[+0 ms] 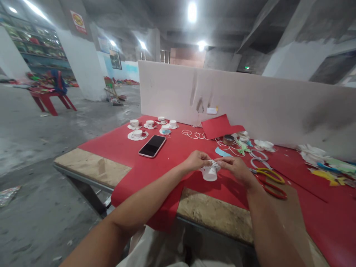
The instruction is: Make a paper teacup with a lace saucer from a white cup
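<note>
Over the table's front edge, my left hand (197, 161) and my right hand (236, 168) pinch the two sides of a small white cup-shaped craft piece (210, 175). Its frilled white edge lies between my fingertips, and its smooth rounded end points toward me. Fingers partly hide the frill. Just right of my right hand lie scissors (271, 181) with one yellow and one red handle. A light blue scrap (222, 152) rests beyond my fingers. To the left, a smartphone (152, 146) lies face up with a dark screen.
Several small white hat-like pieces (138, 134) stand at the table's back left. Brown tape (228, 139), white cord (194, 135), white rings (260, 159) and a red sheet (217, 127) lie behind my hands. A pale panel (172, 89) borders the back; colourful scraps (330, 176) lie right.
</note>
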The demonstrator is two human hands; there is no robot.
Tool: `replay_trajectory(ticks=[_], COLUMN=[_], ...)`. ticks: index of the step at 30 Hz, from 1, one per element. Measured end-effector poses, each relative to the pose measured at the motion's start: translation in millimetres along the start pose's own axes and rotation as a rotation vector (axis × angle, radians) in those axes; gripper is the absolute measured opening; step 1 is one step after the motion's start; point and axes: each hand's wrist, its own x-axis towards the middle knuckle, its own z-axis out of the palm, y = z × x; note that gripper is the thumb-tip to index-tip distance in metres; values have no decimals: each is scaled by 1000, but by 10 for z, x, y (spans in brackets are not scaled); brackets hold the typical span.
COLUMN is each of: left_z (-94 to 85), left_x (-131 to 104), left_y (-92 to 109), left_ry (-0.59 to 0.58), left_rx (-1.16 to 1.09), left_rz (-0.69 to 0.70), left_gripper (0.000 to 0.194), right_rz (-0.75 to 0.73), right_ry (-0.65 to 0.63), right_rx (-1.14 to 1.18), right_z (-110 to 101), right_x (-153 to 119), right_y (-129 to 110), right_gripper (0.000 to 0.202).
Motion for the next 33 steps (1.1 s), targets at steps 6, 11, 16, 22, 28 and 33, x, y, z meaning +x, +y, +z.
replay_trajectory(ticks=[6, 11, 16, 22, 28, 33], left_z=[7, 5, 7, 10, 9, 10], left_x=[8, 10, 4, -2, 2, 0], left_y=[-9, -13, -10, -9, -9, -3], left_ry=[4, 0, -12, -16, -7, -3], left_rx=[27, 2, -36, -26, -24, -18], left_rz=[1, -4, -3, 1, -6, 9], left_gripper=[20, 21, 20, 22, 21, 22], right_rz=[99, 101, 127, 143, 128, 120], right_ry=[-4, -6, -6, -17, 4, -4], right_rx=[177, 182, 215, 226, 200, 150], right_z=[34, 29, 25, 19, 40, 50], right_x=[14, 9, 10, 24, 16, 8], right_y=[26, 48, 38, 80, 54, 20], right_gripper=[25, 26, 30, 30, 31, 35])
